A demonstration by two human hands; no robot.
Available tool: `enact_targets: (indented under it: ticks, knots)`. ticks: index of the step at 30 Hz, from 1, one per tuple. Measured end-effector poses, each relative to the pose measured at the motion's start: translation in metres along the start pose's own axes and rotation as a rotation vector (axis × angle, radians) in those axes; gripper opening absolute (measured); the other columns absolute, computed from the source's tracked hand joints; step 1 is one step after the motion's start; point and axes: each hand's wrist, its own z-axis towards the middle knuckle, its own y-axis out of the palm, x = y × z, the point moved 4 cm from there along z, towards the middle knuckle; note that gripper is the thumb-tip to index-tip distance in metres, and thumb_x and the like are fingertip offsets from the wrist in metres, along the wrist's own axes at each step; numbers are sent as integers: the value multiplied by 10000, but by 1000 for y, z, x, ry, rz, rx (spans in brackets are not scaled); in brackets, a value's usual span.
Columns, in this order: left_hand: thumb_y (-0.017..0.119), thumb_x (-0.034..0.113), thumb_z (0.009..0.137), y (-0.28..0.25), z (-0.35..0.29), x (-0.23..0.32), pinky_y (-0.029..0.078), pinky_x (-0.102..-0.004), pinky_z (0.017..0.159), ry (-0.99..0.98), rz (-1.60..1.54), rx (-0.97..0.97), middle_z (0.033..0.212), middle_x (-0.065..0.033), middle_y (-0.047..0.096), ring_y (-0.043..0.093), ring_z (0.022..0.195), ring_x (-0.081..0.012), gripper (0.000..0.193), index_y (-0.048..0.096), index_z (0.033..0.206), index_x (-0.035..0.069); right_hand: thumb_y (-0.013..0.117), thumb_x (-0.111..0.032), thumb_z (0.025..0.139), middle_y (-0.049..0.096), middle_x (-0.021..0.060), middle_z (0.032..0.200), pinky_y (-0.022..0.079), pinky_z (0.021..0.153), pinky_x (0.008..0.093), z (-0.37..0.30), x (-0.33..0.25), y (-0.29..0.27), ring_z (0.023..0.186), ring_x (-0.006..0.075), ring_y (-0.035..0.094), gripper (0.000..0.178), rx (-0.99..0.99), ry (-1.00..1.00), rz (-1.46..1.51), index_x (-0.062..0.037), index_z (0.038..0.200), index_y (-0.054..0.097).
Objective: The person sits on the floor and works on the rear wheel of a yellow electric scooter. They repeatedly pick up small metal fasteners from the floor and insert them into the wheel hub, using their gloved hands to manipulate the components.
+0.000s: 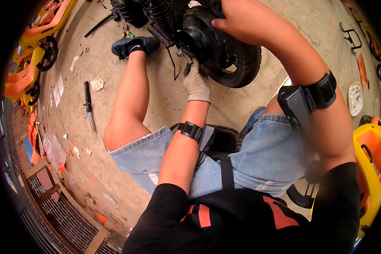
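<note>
A black wheel [249, 63] with a thick tyre and a dark hub [194, 40] hangs at the top centre, beside a coiled shock absorber [164, 19]. My left hand [197, 84], in a pale work glove, reaches up to the hub's axle end. Its fingers are closed at a small metal part [183, 54] there, which I cannot make out clearly. On the upper right of the wheel lies my bare right hand [239, 21], its thumb pressed against the tyre side. The other fingers of that hand are mostly hidden beyond the wheel and the picture's edge.
Left on the concrete floor lies a shock absorber or fork tube [88, 106], with paper scraps [97, 84] and a plastic bag [55, 150] about. Yellow and orange vehicles [31, 63] line the left. Another yellow body [370, 148], a white tray [355, 99] and a black metal frame [350, 38] are right.
</note>
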Motion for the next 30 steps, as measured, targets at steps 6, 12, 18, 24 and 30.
enact_targets:
  ticks: [6,12,18,24,30]
  knots:
    - [712,124,884,5,-9,4,448,-294,657,-12,28,13,924,-16,635,569,755,-134,241,606,1096,79,656,-227,844,589,327,1056,511,872,473,1,2,3,966,451,617,420,-8,-33,-7,115,1073,573]
    - [719,135,889,-2,-4,1,462,-297,676,14,96,5,942,-8,636,582,789,-130,220,587,1064,116,619,-184,842,581,319,1091,510,875,472,6,7,13,985,442,611,385,41,-7,-25,110,1087,580]
    - [714,142,902,-6,1,-1,481,-325,740,43,153,7,915,-21,610,565,794,-152,252,557,1099,130,566,-93,818,553,303,1166,499,911,456,15,13,22,1039,417,593,359,6,54,-32,88,1128,586]
    - [729,187,893,-8,2,1,466,-318,772,1,120,-85,992,-19,622,571,863,-150,298,562,1125,103,591,-108,816,539,295,1203,496,927,444,10,12,20,1081,404,577,389,26,60,36,91,1150,583]
    - [761,251,873,-2,-3,3,454,-295,762,3,155,-5,982,-17,612,555,843,-142,355,574,1132,97,609,-111,806,541,300,1208,494,936,435,13,9,20,1086,399,575,416,-17,59,-70,104,1161,582]
